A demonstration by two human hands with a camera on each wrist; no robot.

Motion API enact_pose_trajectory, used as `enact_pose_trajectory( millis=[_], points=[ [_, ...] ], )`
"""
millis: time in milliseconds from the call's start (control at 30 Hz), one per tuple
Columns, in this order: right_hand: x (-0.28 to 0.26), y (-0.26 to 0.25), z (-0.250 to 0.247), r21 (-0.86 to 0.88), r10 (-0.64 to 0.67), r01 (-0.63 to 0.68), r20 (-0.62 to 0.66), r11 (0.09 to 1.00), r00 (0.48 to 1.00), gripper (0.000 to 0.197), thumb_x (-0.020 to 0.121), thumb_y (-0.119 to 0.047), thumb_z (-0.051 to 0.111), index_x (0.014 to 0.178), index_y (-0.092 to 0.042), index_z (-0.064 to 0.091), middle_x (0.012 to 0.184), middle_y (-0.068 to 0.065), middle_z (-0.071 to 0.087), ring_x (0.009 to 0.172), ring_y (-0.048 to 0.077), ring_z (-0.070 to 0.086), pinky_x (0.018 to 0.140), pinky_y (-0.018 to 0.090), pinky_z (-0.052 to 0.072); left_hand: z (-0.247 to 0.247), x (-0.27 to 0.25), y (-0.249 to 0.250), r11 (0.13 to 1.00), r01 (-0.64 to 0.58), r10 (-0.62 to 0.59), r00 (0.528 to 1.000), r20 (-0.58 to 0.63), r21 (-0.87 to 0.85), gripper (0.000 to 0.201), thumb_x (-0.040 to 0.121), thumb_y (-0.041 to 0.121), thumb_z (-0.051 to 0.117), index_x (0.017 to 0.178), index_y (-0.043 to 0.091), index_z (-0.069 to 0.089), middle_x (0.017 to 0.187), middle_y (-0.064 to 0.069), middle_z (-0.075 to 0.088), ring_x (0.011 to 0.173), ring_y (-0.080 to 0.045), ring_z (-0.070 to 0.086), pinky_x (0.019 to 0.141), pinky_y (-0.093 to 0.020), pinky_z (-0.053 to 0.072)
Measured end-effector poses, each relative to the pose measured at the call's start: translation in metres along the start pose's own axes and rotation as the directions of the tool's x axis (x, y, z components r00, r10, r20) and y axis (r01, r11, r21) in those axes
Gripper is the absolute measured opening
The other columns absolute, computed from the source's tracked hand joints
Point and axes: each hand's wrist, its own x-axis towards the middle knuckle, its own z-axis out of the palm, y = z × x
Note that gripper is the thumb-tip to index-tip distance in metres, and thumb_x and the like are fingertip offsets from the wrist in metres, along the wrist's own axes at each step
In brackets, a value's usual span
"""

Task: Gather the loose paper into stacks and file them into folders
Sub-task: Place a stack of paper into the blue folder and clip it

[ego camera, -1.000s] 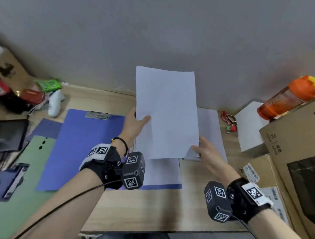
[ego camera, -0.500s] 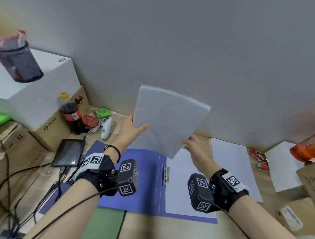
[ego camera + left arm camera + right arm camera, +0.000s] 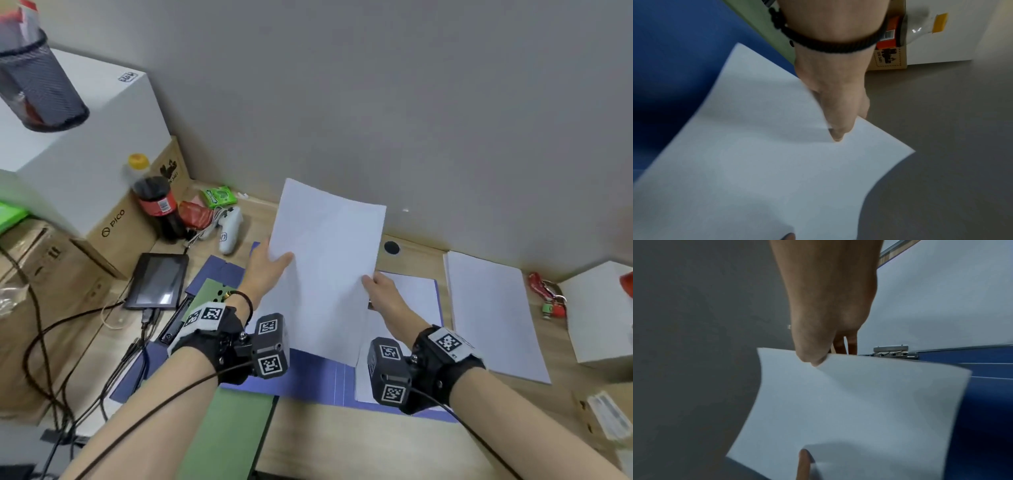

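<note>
I hold a thin stack of white paper (image 3: 325, 260) in the air over an open blue folder (image 3: 318, 377). My left hand (image 3: 270, 263) pinches the stack's left edge, thumb on top (image 3: 835, 129). My right hand (image 3: 380, 287) pinches its right edge, thumb on the sheet (image 3: 813, 356). The paper (image 3: 760, 162) (image 3: 849, 402) bends slightly between them. White sheets (image 3: 414, 301) lie in the folder's right half by its metal clip (image 3: 892, 351). Another loose paper pile (image 3: 493, 315) lies on the desk to the right. A green folder (image 3: 226, 435) lies at the lower left.
A white box (image 3: 85, 164), a cola bottle (image 3: 156, 202), a game controller (image 3: 229, 226), a tablet (image 3: 157, 281) and cables (image 3: 44, 359) crowd the left. Keys (image 3: 548, 298) and a white box (image 3: 603, 315) sit right. The grey wall (image 3: 376, 102) rises just behind the desk.
Both hands have carried the paper stack leftward, from over the right-hand sheets to above the blue folder. The stack tilted and then straightened. My view has swung left too.
</note>
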Motion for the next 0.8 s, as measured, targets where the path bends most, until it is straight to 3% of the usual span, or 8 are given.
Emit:
enact_pose_trajectory(
  millis=[67,167,267,300,400,533,600,800],
  points=[
    [0.009,0.012,0.005,-0.027,0.077,-0.076,0.029,0.997,0.997,0.034,0.097,-0.022,0.036,0.111,0.007,0.048,0.089,0.018,0.046,0.081,0.021,0.046,0.072,0.032,0.036,-0.003,0.006,-0.020,0.994,0.103,-0.104,0.994,0.037,0.043,0.037,0.097,0.017,0.054,0.134,0.017,0.050,0.121,0.005,0.059,0.109,-0.017,0.058,0.084,-0.029,0.043],
    [0.018,0.036,0.014,-0.070,0.208,-0.203,0.081,0.977,0.975,0.028,0.097,-0.018,0.037,0.108,0.003,0.052,0.092,0.012,0.054,0.078,0.023,0.051,0.069,0.031,0.043,-0.007,0.009,-0.053,0.972,0.217,-0.223,0.974,0.052,0.093,0.032,0.098,0.016,0.048,0.130,0.013,0.055,0.122,-0.002,0.061,0.107,-0.022,0.059,0.083,-0.032,0.044],
    [0.024,0.064,0.023,-0.079,0.292,-0.285,0.111,0.955,0.950,0.029,0.097,-0.017,0.040,0.114,0.001,0.054,0.111,0.029,0.058,0.081,0.025,0.055,0.070,0.030,0.049,-0.012,0.007,-0.081,0.942,0.314,-0.323,0.944,0.061,0.117,0.024,0.096,0.011,0.049,0.117,0.008,0.061,0.114,-0.006,0.065,0.099,-0.025,0.061,0.081,-0.035,0.048],
    [0.024,0.071,0.025,-0.086,0.315,-0.306,0.112,0.948,0.943,0.029,0.097,-0.016,0.040,0.117,0.000,0.054,0.113,0.028,0.059,0.083,0.026,0.056,0.070,0.030,0.049,-0.014,0.005,-0.089,0.931,0.344,-0.354,0.933,0.067,0.122,0.020,0.095,0.009,0.050,0.111,0.008,0.062,0.109,-0.007,0.066,0.097,-0.026,0.062,0.081,-0.036,0.049],
    [0.027,0.085,0.033,-0.079,0.364,-0.357,0.107,0.931,0.925,0.027,0.099,-0.014,0.039,0.117,-0.001,0.054,0.100,0.015,0.058,0.082,0.026,0.058,0.068,0.030,0.048,-0.018,0.002,-0.105,0.909,0.395,-0.407,0.911,0.073,0.133,0.015,0.093,0.002,0.047,0.094,0.008,0.061,0.092,-0.006,0.065,0.084,-0.025,0.060,0.068,-0.030,0.047],
    [0.030,0.091,0.041,-0.049,0.414,-0.411,0.111,0.910,0.904,0.013,0.098,-0.013,0.042,0.090,-0.009,0.052,0.088,0.012,0.056,0.079,0.028,0.057,0.071,0.036,0.047,-0.019,0.001,-0.120,0.896,0.426,-0.436,0.897,0.071,0.125,0.014,0.091,-0.002,0.045,0.098,0.002,0.057,0.095,-0.014,0.061,0.084,-0.026,0.058,0.066,-0.031,0.044],
    [0.034,0.095,0.043,-0.018,0.421,-0.421,0.111,0.907,0.900,0.012,0.096,-0.013,0.044,0.086,-0.010,0.050,0.085,0.013,0.053,0.079,0.028,0.055,0.071,0.036,0.044,-0.018,0.002,-0.122,0.890,0.438,-0.447,0.893,0.054,0.127,0.012,0.091,-0.003,0.044,0.094,0.004,0.054,0.091,-0.014,0.058,0.081,-0.025,0.055,0.065,-0.031,0.042],
    [0.041,0.103,0.049,-0.003,0.427,-0.428,0.084,0.904,0.901,0.021,0.094,-0.008,0.044,0.074,-0.014,0.044,0.069,0.005,0.046,0.058,0.019,0.047,0.053,0.025,0.039,-0.018,0.003,-0.126,0.887,0.436,-0.447,0.894,0.040,0.154,0.018,0.090,-0.002,0.042,0.096,0.002,0.059,0.087,-0.012,0.059,0.075,-0.025,0.055,0.065,-0.030,0.042]
  ],
)
